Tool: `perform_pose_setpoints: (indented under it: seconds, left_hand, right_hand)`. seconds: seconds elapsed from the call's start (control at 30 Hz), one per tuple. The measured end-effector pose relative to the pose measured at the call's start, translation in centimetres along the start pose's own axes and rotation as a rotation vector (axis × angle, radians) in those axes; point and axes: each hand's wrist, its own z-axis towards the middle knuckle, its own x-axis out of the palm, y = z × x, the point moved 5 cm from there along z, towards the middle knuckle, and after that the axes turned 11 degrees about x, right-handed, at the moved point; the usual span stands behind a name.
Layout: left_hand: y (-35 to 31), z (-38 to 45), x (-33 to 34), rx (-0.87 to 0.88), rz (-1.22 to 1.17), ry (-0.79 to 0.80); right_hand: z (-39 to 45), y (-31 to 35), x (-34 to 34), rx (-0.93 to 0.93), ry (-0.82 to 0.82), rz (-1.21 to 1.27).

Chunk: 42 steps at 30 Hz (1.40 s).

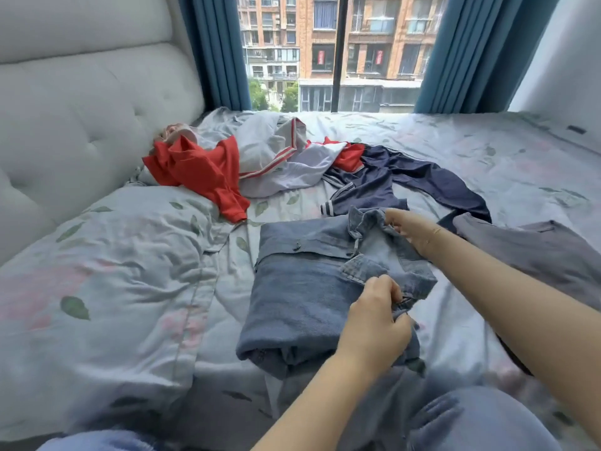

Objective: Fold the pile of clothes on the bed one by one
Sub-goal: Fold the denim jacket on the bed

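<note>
A blue denim shirt lies partly folded on the bed in front of me, its sleeves tucked in. My left hand pinches the shirt's near right edge. My right hand grips the collar at the far right corner. Behind it a loose pile spreads across the bed: a red garment, a white jacket with red stripes and a navy top. A grey garment lies to the right under my right forearm.
A leaf-print pillow lies at the left on the floral bedsheet. The padded headboard rises at the far left. Blue curtains frame a window behind the bed. My knees in blue trousers show at the bottom.
</note>
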Motion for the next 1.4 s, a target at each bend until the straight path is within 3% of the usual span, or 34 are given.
perform_pose_setpoints:
  seconds: [0.2, 0.23, 0.37, 0.43, 0.5, 0.57, 0.63, 0.77, 0.97, 1.07, 1.17, 1.27, 1.33, 1.4]
  left_hand:
    - [2.6, -1.1, 5.9, -0.101, 0.106, 0.356]
    - [2.6, -1.4, 5.1, -0.067, 0.121, 0.324]
    - [1.4, -0.1, -2.8, 0.155, 0.32, -0.075]
    - [3.0, 1.9, -6.2, 0.127, 0.522, -0.119]
    - [6.3, 3.9, -7.5, -0.017, 0.698, 0.047]
    - [9.6, 4.5, -6.4, -0.116, 0.737, 0.244]
    - [11.9, 3.7, -3.9, -0.125, 0.75, 0.357]
    - [14.3, 2.0, -0.8, -0.137, 0.834, 0.339]
    - [14.0, 2.3, -1.5, -0.151, 0.787, 0.359]
    - [13.9, 0.6, -4.0, -0.199, 0.687, 0.3]
    - [13.9, -2.1, -7.4, -0.326, 0.551, 0.064]
    - [15.0, -4.8, -9.3, -0.555, 0.255, -0.149]
    - [16.5, -6.6, -9.0, -0.756, -0.115, -0.227]
    - [16.8, -7.6, -8.4, -0.832, -0.369, -0.212]
  right_hand:
    - [4.0, -7.4, -2.7, 0.081, -0.001, 0.019]
    - [4.3, -8.1, -2.3, 0.074, -0.005, 0.012]
    - [4.4, -7.7, -1.9, -0.066, -0.163, -0.202]
    - [2.7, -6.4, -2.2, -0.201, -0.315, -0.438]
    - [-0.9, -4.5, -0.7, -0.453, -0.413, -0.609]
    - [-4.7, -3.3, 2.7, -0.696, -0.363, -0.665]
    - [-6.0, -4.2, 6.2, -0.802, -0.301, -0.826]
    - [-2.1, -8.7, 7.5, -0.562, -0.229, -1.277]
    - [-0.7, -9.9, 7.3, -0.594, -0.265, -1.329]
    - [-2.6, -9.4, 7.0, -0.691, -0.296, -1.251]
    - [-6.6, -9.2, 7.2, -0.865, -0.282, -0.906]
    - [-11.4, -10.8, 7.7, -0.852, -0.184, -0.537]
    - [-14.6, -12.7, 7.8, -0.724, -0.168, -0.276]
    - [-15.6, -16.4, 9.1, -0.384, -0.037, -0.001]
